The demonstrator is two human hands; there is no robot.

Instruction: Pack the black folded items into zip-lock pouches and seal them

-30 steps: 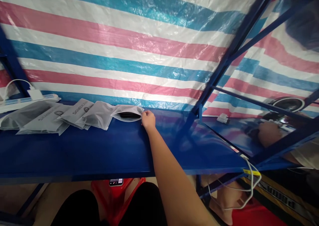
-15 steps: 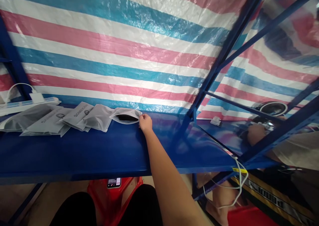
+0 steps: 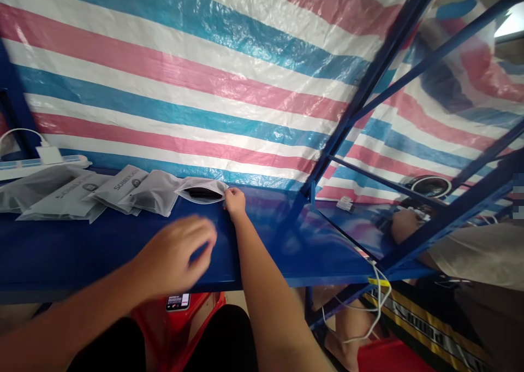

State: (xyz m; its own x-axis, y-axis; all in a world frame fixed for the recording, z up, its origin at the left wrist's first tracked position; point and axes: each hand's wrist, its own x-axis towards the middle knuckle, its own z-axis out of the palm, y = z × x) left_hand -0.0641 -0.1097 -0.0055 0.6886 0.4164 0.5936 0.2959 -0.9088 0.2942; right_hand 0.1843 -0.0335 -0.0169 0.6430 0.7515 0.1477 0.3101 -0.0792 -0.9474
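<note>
My right hand (image 3: 234,201) reaches to the back of the blue shelf (image 3: 123,252) and pinches the right edge of a frosted grey pouch (image 3: 200,189) with a dark item inside. That pouch ends a row of several overlapping grey pouches (image 3: 82,189) running to the left. My left hand (image 3: 174,260) hovers above the shelf's front part, blurred by motion, fingers loosely curled, with nothing visible in it.
A white power strip (image 3: 28,167) with a plugged charger lies at the far left. A striped tarp (image 3: 204,77) backs the shelf. Blue frame bars (image 3: 360,99) rise on the right, with another person's arm beyond. A red stool (image 3: 180,317) stands below.
My left hand and forearm have come into view from the lower left, over the shelf. My right hand stays on the pouch's edge.
</note>
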